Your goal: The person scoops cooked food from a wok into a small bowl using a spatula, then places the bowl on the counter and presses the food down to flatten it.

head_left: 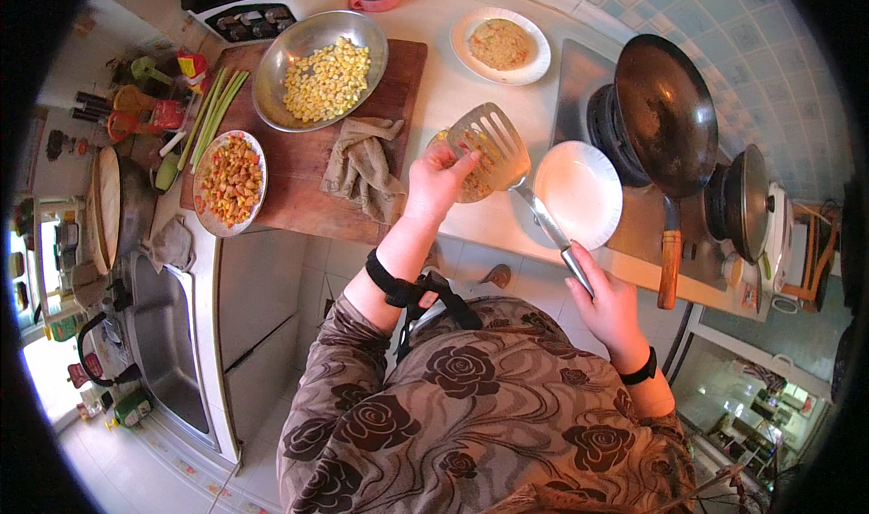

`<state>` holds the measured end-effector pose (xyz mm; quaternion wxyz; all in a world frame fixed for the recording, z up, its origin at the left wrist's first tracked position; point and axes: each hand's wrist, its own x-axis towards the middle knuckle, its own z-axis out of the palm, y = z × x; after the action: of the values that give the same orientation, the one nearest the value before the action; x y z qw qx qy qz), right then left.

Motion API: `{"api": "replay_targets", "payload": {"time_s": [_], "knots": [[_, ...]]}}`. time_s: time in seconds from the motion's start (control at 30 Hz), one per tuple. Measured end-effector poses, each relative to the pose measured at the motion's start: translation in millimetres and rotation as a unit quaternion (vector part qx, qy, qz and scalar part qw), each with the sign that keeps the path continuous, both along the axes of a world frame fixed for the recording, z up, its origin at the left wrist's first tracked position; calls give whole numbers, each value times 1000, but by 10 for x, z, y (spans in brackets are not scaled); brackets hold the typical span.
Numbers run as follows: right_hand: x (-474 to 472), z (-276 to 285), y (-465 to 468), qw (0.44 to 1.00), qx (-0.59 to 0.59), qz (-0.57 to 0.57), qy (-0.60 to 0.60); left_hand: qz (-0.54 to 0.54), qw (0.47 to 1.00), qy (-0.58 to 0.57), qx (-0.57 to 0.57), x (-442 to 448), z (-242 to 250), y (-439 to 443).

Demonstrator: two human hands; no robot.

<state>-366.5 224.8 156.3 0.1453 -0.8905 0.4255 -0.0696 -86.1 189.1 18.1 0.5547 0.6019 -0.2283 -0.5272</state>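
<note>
My right hand (604, 300) grips the handle of a slotted metal spatula (501, 148), whose blade is raised over the counter. At the blade's left edge, the fingers of my left hand (438, 178) touch or pinch it; the exact contact is unclear. Beneath the blade, a plate of food (473, 191) is mostly hidden. Right beside it lies a white plate (577, 195) with a little residue. Farther back stands a white plate (459, 32) of fried rice (501, 44). A dark wok (665, 113) with a wooden handle sits tilted on the stove at the right.
On the wooden cutting board (292, 205) are a metal bowl (265, 99) of corn kernels, a cloth (366, 157), green stalks (214, 116) and a plate (254, 215) of diced food. The sink (166, 344) is at the left. A lidded pan (750, 201) stands beyond the wok.
</note>
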Motion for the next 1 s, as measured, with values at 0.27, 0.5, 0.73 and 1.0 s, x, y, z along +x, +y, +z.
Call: {"api": "replay_targets", "payload": {"time_s": [0.27,0.5,0.73,1.0], "knots": [[-471,291,-211,984,-7,-156,-81,-8,852,-482,-205,181,-77,-22],[-1417,764,-1038,932,57,-354,-61,-48,795,-554,-244,114,123,71],[-1885,351,-1796,911,117,-389,-69,-52,788,-576,-211,113,116,64],[-2009,23,-2158,917,142,-358,-101,-135,883,-416,-171,-452,80,354]]}}
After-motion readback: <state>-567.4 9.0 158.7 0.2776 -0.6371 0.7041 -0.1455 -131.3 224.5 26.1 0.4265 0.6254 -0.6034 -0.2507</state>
